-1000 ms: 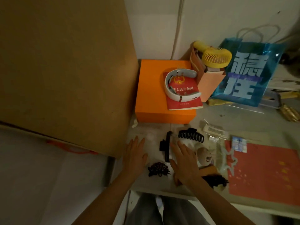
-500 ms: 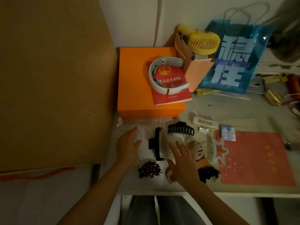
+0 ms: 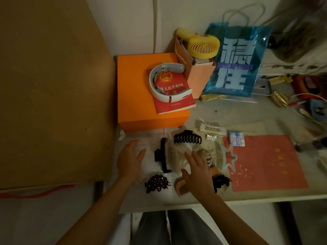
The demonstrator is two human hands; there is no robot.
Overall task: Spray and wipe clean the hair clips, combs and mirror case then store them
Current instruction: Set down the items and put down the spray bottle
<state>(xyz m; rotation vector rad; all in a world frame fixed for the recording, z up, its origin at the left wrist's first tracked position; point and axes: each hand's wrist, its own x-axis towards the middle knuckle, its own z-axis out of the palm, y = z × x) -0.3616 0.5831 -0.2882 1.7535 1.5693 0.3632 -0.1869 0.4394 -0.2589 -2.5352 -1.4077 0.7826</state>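
Observation:
On the table's near edge lie a black claw clip (image 3: 187, 138), a long black clip (image 3: 163, 155), a dark beaded clip (image 3: 156, 183), a wooden comb (image 3: 180, 186) and another dark clip (image 3: 221, 180). A pale round case with a face on it (image 3: 203, 153) sits on a clear plastic sheet (image 3: 178, 156). My left hand (image 3: 130, 160) rests flat, fingers apart, left of the long clip. My right hand (image 3: 198, 174) hovers over the comb and plastic, fingers spread, holding nothing.
An orange box (image 3: 138, 103) with a red book (image 3: 174, 96) and white neckband (image 3: 167, 84) stands behind. A yellow fan (image 3: 203, 45), blue bag (image 3: 235, 64), red paper (image 3: 265, 163) and a white star-shaped outline (image 3: 230, 156) lie right. A brown board (image 3: 53, 85) walls the left.
The view has shifted so the table sits further left in frame. Both hands stay flat near the clips, the left one slightly further forward.

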